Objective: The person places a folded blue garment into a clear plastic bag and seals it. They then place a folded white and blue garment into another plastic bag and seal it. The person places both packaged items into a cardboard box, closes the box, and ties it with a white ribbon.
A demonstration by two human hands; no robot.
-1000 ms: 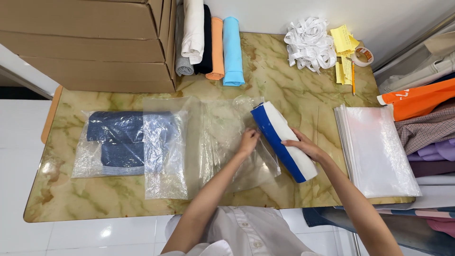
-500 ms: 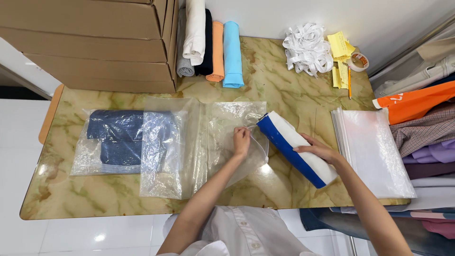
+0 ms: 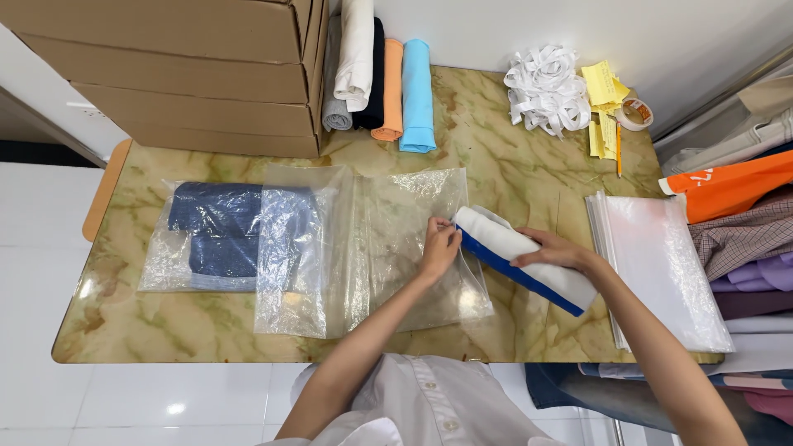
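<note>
My left hand (image 3: 439, 246) pinches the open right edge of a clear plastic bag (image 3: 417, 248) lying flat on the marble table (image 3: 512, 173). My right hand (image 3: 555, 249) grips a folded white and blue garment (image 3: 505, 242), whose left end touches the bag's mouth next to my left hand. A second clear bag (image 3: 297, 248) lies just to the left, overlapping a bag holding a folded dark blue garment (image 3: 216, 235).
A stack of clear bags (image 3: 661, 264) lies at the right table edge. Cardboard boxes (image 3: 182, 66) fill the far left. Rolled cloths (image 3: 388, 78), white strips (image 3: 545, 87), yellow papers and a tape roll (image 3: 634, 114) sit at the back. Clothes (image 3: 735, 198) pile up on the right.
My right hand has swung the white and blue garment flatter and moved it left to the bag's mouth. My left hand shifted along the bag's right edge and holds it.
</note>
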